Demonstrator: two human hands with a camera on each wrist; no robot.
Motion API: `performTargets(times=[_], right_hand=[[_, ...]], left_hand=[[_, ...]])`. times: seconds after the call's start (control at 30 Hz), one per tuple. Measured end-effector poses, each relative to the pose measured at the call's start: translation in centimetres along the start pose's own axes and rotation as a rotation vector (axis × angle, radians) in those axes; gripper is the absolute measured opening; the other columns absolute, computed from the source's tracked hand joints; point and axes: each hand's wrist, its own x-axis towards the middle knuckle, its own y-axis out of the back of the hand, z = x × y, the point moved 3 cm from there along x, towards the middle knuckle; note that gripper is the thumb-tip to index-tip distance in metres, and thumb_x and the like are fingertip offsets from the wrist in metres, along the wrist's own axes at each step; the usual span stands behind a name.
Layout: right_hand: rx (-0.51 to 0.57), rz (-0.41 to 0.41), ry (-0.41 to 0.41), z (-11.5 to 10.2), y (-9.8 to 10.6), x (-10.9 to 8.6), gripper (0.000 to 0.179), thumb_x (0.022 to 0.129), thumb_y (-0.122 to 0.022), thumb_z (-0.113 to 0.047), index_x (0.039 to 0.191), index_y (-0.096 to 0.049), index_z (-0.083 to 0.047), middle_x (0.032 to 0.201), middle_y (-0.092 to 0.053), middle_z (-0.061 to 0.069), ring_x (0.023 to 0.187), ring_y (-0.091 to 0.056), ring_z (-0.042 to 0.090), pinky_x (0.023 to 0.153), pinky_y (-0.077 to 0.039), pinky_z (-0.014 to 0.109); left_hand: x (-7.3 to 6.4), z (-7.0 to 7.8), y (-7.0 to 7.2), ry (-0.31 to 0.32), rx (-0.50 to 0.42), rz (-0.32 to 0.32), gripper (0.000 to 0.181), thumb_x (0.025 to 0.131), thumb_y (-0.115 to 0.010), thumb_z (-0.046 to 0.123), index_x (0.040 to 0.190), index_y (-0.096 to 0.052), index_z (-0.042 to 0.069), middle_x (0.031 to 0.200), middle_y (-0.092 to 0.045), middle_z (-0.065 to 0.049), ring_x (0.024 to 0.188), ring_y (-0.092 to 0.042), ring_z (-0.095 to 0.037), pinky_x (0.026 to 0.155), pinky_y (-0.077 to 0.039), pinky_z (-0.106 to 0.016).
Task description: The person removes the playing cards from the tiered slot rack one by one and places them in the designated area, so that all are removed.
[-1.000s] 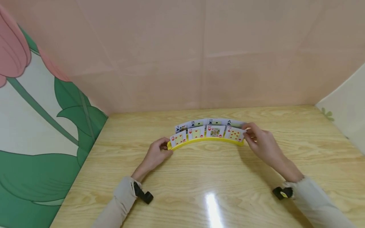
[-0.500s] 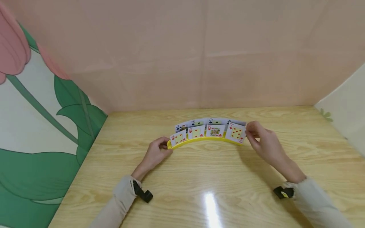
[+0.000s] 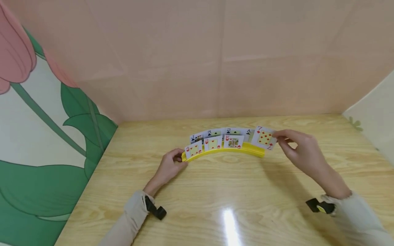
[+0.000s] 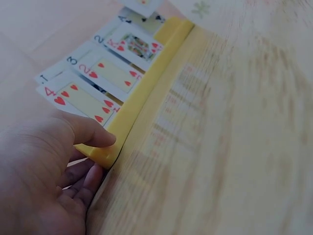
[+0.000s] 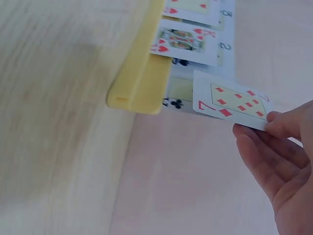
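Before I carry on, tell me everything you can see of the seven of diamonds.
The seven of diamonds is a thin white card, apparently paper or plastic, with red sevens at corners and red diamonds on a pale-yellow panel. The right hand pinches its right edge between thumb and fingers. Seen from the head, it tilts slightly clockwise, face toward the person. It is clear of the yellow holder, partly covering the ace; whether they touch is unclear.
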Motion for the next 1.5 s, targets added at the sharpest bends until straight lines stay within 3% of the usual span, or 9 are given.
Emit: performTargets(times=[0.37,0.7,0.93,1.07,1.17,1.3,1.5], right_hand=[[-0.001,0.077,-0.003,0.7,1.9,0.7,0.032,0.075,-0.072,0.019,0.1,-0.074,-0.002,0.092,-0.074,0.01,0.089,-0.052,-0.018,0.069,-0.043,0.002],[0.008,0.147,-0.059,1.8,2.9,0.2,0.023,0.084,-0.06,0.012,0.102,-0.072,0.004,0.091,-0.071,0.016,0.09,-0.052,-0.015,0.072,-0.041,0.001],[-0.04,0.178,-0.085,2.9,2.3,-0.1,0.023,0.088,-0.052,0.016,0.098,-0.069,0.003,0.086,-0.064,0.013,0.076,-0.043,-0.004,0.064,-0.033,0.006],[-0.052,0.13,-0.151,3.9,1.7,-0.5,0.021,0.092,-0.05,0.012,0.096,-0.068,0.002,0.083,-0.059,0.011,0.072,-0.039,0.0,0.06,-0.031,0.011],[-0.025,0.044,-0.242,4.5,1.2,-0.8,0.022,0.095,-0.044,0.006,0.1,-0.065,0.002,0.088,-0.055,0.012,0.074,-0.037,0.003,0.06,-0.031,0.016],[0.071,-0.07,-0.346,5.4,0.5,-1.3,0.022,0.094,-0.044,0.004,0.109,-0.06,0.004,0.1,-0.052,0.017,0.082,-0.039,0.002,0.062,-0.035,0.012],[0.127,-0.127,-0.32,6.4,-0.7,-1.8,0.026,0.09,-0.052,0.01,0.115,-0.06,0.007,0.106,-0.053,0.02,0.087,-0.046,0.006,0.066,-0.04,0.004]], left_hand=[[0.0,-0.2,0.1,-0.001,0.01,0.005,0.035,0.08,-0.075,-0.001,0.115,-0.067,0.001,0.104,-0.067,-0.01,0.091,-0.06,-0.019,0.081,-0.052,-0.029],[-0.3,-0.3,0.2,-0.01,0.027,0.011,0.035,0.08,-0.076,-0.002,0.114,-0.067,0.001,0.104,-0.067,-0.009,0.09,-0.06,-0.018,0.082,-0.053,-0.033],[-0.3,-0.2,0.1,-0.016,0.034,0.004,0.034,0.081,-0.075,-0.001,0.114,-0.067,0.001,0.104,-0.067,-0.009,0.09,-0.06,-0.018,0.081,-0.053,-0.031],[-0.1,-0.2,-0.1,-0.018,0.034,-0.005,0.035,0.082,-0.075,0.0,0.116,-0.067,0.002,0.105,-0.066,-0.009,0.091,-0.06,-0.018,0.082,-0.052,-0.032],[0.0,-0.3,-0.1,-0.013,0.038,-0.01,0.034,0.083,-0.075,0.001,0.116,-0.067,0.003,0.106,-0.066,-0.008,0.091,-0.059,-0.017,0.082,-0.052,-0.031],[0.0,-0.3,-0.1,-0.005,0.039,-0.017,0.034,0.083,-0.074,0.0,0.117,-0.066,0.002,0.105,-0.066,-0.008,0.091,-0.059,-0.017,0.081,-0.051,-0.03],[0.0,-0.3,-0.2,-0.004,0.038,-0.019,0.034,0.084,-0.073,0.001,0.117,-0.066,0.003,0.105,-0.065,-0.008,0.091,-0.058,-0.018,0.082,-0.05,-0.032]])
